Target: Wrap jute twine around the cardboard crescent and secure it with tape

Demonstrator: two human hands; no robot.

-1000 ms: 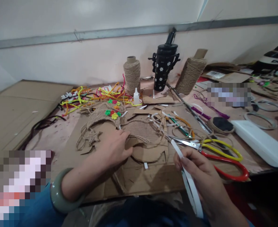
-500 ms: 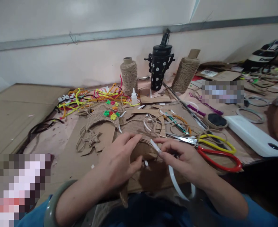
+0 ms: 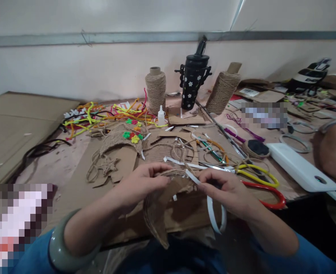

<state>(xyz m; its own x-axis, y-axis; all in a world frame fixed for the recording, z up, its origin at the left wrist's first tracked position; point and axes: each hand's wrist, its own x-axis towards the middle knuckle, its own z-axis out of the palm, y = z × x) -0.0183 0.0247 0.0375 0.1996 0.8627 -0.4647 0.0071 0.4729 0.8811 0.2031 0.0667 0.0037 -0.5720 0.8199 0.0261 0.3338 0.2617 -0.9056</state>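
Note:
A curved cardboard piece edged with twine (image 3: 155, 209) hangs over the table's front edge, its pointed end down. My left hand (image 3: 142, 182) pinches its upper edge between thumb and fingers. My right hand (image 3: 227, 190) holds a white tape strip (image 3: 212, 215) near its free end, which touches the twine edge; the rest loops down below the hand. Beyond my left hand lie a twine-covered crescent (image 3: 118, 140) with colourful flowers and a twine star (image 3: 109, 164). Scissors with yellow and red handles (image 3: 257, 175) lie beyond my right hand.
Two twine spools (image 3: 155, 89) (image 3: 223, 87), a black cup (image 3: 191, 83) and a small white bottle (image 3: 161, 117) stand at the back. A white power bank (image 3: 300, 167) lies at the right, near another person's arm (image 3: 335, 152). Coloured pipe cleaners (image 3: 90, 118) are heaped back left.
The cardboard piece has turned, so its pointed end shows more fully below my left hand. My left hand has shifted slightly left and its fingers have closed on the edge.

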